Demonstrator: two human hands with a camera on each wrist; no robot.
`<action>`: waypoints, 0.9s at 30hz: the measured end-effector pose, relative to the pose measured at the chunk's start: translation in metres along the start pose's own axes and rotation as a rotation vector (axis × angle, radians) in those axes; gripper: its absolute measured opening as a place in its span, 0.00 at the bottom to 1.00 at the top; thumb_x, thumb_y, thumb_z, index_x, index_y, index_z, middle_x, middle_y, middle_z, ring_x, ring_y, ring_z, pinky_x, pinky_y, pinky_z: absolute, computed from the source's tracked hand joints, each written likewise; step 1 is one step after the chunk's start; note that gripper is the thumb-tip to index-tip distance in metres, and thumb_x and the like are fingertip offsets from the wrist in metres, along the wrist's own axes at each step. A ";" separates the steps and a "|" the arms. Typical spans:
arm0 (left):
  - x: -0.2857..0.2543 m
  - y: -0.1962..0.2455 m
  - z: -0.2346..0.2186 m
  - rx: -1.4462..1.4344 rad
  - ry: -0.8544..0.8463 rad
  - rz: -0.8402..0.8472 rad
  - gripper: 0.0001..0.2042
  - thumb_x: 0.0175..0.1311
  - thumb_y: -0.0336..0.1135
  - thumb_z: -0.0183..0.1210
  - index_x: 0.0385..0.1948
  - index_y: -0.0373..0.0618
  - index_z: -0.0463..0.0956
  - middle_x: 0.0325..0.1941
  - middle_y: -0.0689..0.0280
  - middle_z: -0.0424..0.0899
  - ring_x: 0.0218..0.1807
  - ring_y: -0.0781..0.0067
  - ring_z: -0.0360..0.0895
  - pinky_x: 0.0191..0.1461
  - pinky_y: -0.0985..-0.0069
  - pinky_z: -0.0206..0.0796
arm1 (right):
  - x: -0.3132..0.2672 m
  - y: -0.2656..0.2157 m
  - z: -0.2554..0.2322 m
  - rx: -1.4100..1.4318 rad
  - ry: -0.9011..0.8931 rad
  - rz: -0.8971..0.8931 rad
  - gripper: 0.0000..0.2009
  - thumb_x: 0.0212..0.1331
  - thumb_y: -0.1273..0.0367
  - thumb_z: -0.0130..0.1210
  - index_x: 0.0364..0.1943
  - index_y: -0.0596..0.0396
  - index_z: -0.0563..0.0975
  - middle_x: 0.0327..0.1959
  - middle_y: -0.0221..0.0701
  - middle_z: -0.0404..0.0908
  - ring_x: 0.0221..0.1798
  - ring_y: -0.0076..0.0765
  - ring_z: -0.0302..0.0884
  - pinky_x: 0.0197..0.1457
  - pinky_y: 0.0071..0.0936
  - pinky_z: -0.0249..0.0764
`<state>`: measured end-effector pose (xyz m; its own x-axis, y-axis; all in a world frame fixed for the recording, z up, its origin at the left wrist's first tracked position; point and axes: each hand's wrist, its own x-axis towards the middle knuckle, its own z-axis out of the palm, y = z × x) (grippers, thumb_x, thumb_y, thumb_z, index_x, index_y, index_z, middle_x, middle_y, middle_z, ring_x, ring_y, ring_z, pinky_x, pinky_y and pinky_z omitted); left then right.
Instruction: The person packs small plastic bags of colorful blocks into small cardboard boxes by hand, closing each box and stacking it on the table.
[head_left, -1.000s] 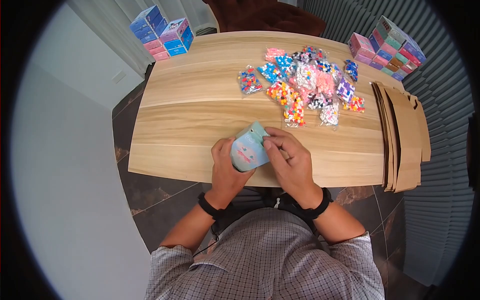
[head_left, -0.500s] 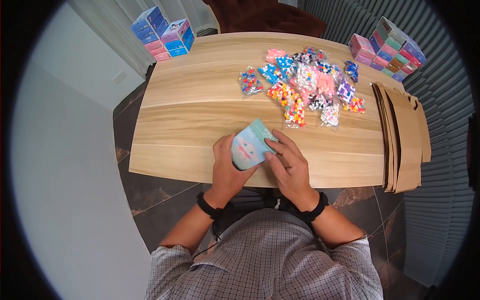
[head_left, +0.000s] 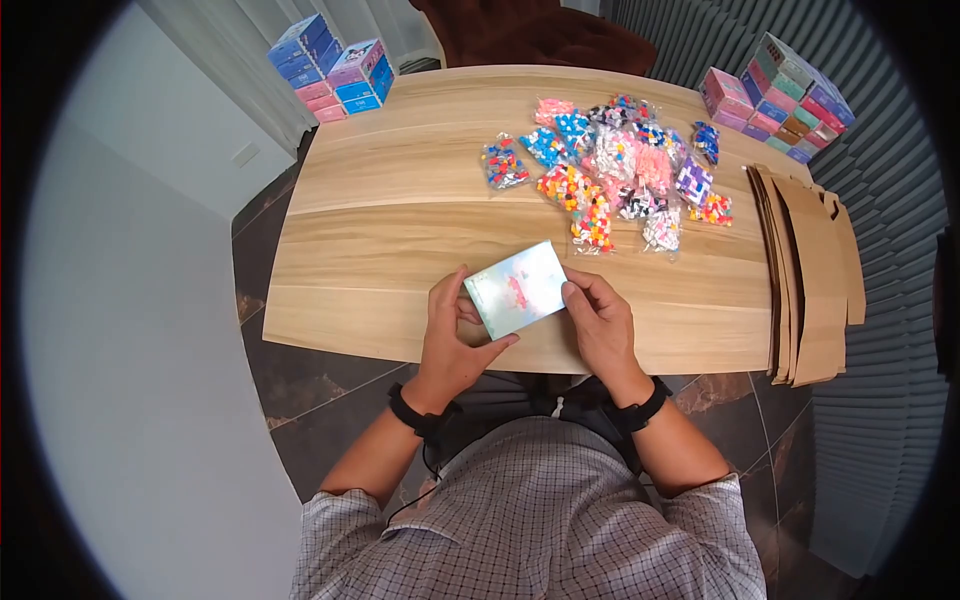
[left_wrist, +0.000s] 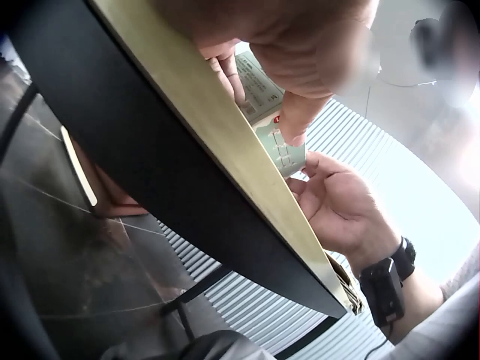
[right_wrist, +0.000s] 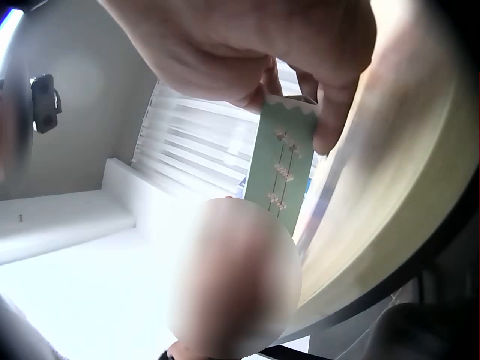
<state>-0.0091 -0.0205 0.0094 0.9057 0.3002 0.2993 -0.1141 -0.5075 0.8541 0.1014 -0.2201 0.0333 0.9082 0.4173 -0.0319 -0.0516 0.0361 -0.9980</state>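
The small pastel box [head_left: 516, 289] sits closed between both hands just above the near edge of the surface [head_left: 380, 250]: left hand [head_left: 452, 335] and right hand [head_left: 602, 322] each pinch an end. The brick bags [head_left: 610, 180] and flat paper bags [head_left: 810, 270] lie untouched, so packing looks barely begun. The wrist views are blurred; the box print is unreadable.

One small box [head_left: 518, 288] is held above the worktop [head_left: 380, 250], which carries one pile of bead bags [head_left: 610, 175], roughly a dozen. Two stacks of boxes stand at its far corners, left [head_left: 330, 65] and right [head_left: 778, 98]. One stack of paper bags [head_left: 810, 270] lies at its right edge.
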 end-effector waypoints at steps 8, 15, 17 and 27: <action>0.002 0.009 0.001 0.107 -0.017 0.036 0.53 0.45 0.27 0.83 0.76 0.41 0.58 0.71 0.53 0.65 0.53 0.68 0.78 0.57 0.71 0.77 | -0.001 0.006 0.002 0.102 0.036 0.007 0.18 0.78 0.66 0.57 0.61 0.67 0.79 0.49 0.36 0.88 0.50 0.23 0.82 0.58 0.24 0.78; 0.000 0.011 0.003 0.164 -0.033 0.074 0.52 0.44 0.28 0.84 0.74 0.43 0.60 0.72 0.52 0.64 0.58 0.63 0.78 0.57 0.70 0.78 | 0.007 0.010 -0.002 -0.053 0.039 0.024 0.19 0.77 0.63 0.59 0.62 0.65 0.80 0.50 0.39 0.87 0.51 0.26 0.82 0.56 0.25 0.77; -0.001 0.010 0.004 0.169 -0.030 0.082 0.51 0.44 0.29 0.84 0.74 0.43 0.61 0.72 0.53 0.64 0.58 0.62 0.78 0.57 0.70 0.78 | 0.007 0.016 -0.001 -0.141 0.053 -0.024 0.19 0.77 0.63 0.58 0.62 0.63 0.80 0.49 0.40 0.87 0.50 0.30 0.83 0.56 0.27 0.77; -0.001 0.010 0.004 0.180 -0.034 0.076 0.51 0.43 0.29 0.85 0.73 0.44 0.61 0.71 0.54 0.64 0.57 0.63 0.77 0.56 0.71 0.79 | -0.001 0.015 0.007 -0.234 0.094 -0.266 0.18 0.79 0.67 0.55 0.65 0.61 0.80 0.53 0.47 0.86 0.54 0.38 0.85 0.59 0.30 0.77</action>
<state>-0.0096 -0.0292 0.0154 0.9108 0.2301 0.3427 -0.1102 -0.6646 0.7391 0.0966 -0.2142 0.0190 0.9119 0.3356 0.2365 0.2780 -0.0810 -0.9572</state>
